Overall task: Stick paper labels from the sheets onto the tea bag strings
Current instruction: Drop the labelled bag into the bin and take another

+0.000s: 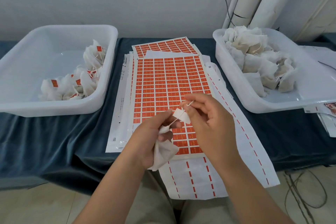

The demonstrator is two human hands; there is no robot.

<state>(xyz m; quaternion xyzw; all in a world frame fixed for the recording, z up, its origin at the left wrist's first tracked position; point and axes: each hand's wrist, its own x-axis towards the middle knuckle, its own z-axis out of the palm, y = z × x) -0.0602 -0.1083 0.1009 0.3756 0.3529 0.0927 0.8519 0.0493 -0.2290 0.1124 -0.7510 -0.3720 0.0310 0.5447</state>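
My left hand (154,138) grips a white tea bag (164,154) that hangs below my fingers, over the near end of the orange label sheet (163,82). Its string (177,120) runs up and right to my right hand (209,120). My right hand pinches the string's end together with a paper label (181,118), whose white back faces me and lies across the string. More orange sheets (167,45) are stacked behind the top one.
A white tub (54,71) at the left holds several labelled tea bags. Another white tub (254,67) at the right holds a heap of unlabelled bags. Used backing sheets (192,178) hang over the table's near edge. A cable lies on the floor at the right.
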